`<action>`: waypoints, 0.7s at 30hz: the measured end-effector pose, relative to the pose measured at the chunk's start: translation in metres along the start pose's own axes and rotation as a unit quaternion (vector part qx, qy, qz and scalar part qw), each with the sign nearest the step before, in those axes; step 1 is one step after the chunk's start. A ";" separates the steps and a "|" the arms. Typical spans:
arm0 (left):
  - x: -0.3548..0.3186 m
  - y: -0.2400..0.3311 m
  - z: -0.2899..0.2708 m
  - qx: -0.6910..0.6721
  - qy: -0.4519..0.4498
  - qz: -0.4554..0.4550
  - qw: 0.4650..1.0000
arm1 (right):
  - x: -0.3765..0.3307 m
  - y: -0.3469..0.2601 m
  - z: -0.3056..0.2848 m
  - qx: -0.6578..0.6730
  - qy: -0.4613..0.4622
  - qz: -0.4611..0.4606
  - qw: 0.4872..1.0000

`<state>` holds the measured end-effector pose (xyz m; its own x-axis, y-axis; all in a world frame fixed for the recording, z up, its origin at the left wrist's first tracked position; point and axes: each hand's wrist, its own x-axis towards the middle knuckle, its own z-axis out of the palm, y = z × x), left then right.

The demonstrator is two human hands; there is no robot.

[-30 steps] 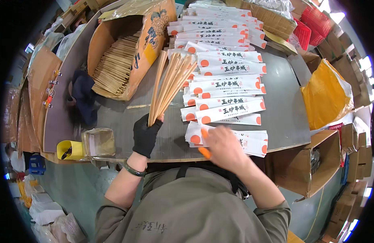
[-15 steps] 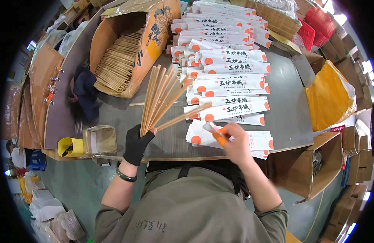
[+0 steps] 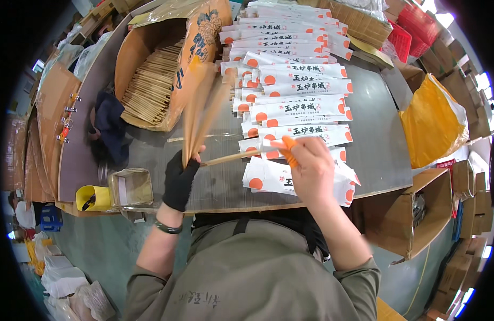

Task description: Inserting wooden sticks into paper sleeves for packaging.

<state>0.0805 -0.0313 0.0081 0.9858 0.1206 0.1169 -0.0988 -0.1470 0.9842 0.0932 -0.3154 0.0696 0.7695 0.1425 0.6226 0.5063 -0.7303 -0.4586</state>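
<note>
My left hand (image 3: 179,183), in a black fingerless glove, grips a fanned bundle of wooden chopsticks (image 3: 197,115); their upper ends are blurred. One pair (image 3: 231,158) juts out sideways to the right, its tip close to the fingers of my right hand (image 3: 313,168). That hand is closed, with orange covers (image 3: 290,151) on its fingers. Something whitish shows at its fingertips, too blurred to name. Beneath it lies a white paper chopstick sleeve (image 3: 265,177) with an orange dot, partly hidden by the hand. More sleeves (image 3: 303,107) spread in overlapping rows up the table.
An open carton (image 3: 172,115) full of chopsticks lies at the far left, beside a dark cloth (image 3: 110,125). Near the left front edge stand a yellow container (image 3: 100,197) and a small clear-taped box (image 3: 132,187). A yellow sack (image 3: 431,125) and an open cardboard box (image 3: 383,224) are at the right.
My right hand has moved up, towards the tip of the sideways chopsticks. The left hand has shifted slightly left and the bundle has swung more upright. A front sleeve now lies askew.
</note>
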 end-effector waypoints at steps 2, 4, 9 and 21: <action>0.001 -0.002 0.016 -0.057 0.019 -0.041 0.997 | 0.023 0.002 -0.010 -0.038 -0.019 -0.041 0.998; 0.003 -0.001 0.008 -0.095 -0.028 -0.138 0.985 | 0.039 0.002 -0.031 -0.119 -0.124 -0.092 0.981; 0.009 -0.004 0.021 -0.003 -0.018 -0.003 1.000 | 0.035 0.015 -0.025 -0.156 -0.183 -0.124 0.963; 0.006 0.030 0.071 -0.213 -0.100 -0.009 0.972 | 0.017 -0.018 0.024 -0.019 -0.274 -0.160 0.948</action>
<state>0.0926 -0.1042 0.0284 0.9903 -0.0804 0.1129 -0.0865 0.2784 0.9566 0.1062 -0.2840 0.0735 0.6715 0.6784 0.2980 0.7410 -0.6138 -0.2722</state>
